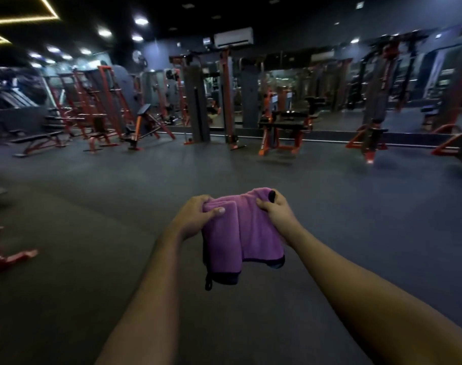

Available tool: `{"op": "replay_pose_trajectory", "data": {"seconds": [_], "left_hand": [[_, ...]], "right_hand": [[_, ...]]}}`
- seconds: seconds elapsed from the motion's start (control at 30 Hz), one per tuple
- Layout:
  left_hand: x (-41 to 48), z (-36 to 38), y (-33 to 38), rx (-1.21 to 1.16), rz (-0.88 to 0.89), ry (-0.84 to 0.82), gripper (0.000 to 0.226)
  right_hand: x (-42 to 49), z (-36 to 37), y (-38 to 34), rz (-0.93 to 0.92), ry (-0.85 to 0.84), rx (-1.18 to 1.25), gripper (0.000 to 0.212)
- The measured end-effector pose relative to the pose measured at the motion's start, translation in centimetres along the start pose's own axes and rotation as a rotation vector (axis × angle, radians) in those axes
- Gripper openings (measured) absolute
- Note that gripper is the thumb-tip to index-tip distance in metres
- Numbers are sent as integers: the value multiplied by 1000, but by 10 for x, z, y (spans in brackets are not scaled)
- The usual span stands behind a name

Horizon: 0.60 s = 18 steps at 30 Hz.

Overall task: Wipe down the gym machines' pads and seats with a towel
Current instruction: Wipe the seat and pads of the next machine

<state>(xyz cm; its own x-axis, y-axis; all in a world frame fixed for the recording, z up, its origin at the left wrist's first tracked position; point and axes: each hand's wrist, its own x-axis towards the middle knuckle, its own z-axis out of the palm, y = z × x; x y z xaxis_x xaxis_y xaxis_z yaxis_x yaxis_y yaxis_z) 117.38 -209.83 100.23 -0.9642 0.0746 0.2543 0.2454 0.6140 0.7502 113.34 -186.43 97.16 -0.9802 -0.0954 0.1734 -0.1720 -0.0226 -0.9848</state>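
Purple microfibre towel (240,233) hangs mid-air between left hand (195,214) and right hand (274,209), both pinching its top edge; likely light, limp — best bunched before wiping distant machines (285,127).

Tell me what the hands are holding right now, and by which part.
Both hands grip the purple towel by its top edge: left hand at one end, right hand at the other.

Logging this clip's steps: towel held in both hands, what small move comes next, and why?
Probably step toward the orange-framed machine ahead: left hand and right hand both grip the purple towel over bare floor, and no pad looks within reach.
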Motion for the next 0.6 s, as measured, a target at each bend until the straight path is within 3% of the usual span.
{"op": "replay_pose_trajectory", "data": {"seconds": [0.13, 0.3, 0.47, 0.6], "left_hand": [[63, -24, -28, 6, 8, -34, 22], [149, -70, -65, -92, -24, -24, 23], [246, -124, -92, -193, -38, -35, 26], [299, -160, -128, -143, -90, 40, 13]], "right_hand": [[89, 23, 26, 32, -64, 22, 18], [211, 70, 40, 103, -395, 82, 22], [324, 165, 38, 71, -491, -134, 38], [393, 225, 55, 146, -554, -79, 34]]}}
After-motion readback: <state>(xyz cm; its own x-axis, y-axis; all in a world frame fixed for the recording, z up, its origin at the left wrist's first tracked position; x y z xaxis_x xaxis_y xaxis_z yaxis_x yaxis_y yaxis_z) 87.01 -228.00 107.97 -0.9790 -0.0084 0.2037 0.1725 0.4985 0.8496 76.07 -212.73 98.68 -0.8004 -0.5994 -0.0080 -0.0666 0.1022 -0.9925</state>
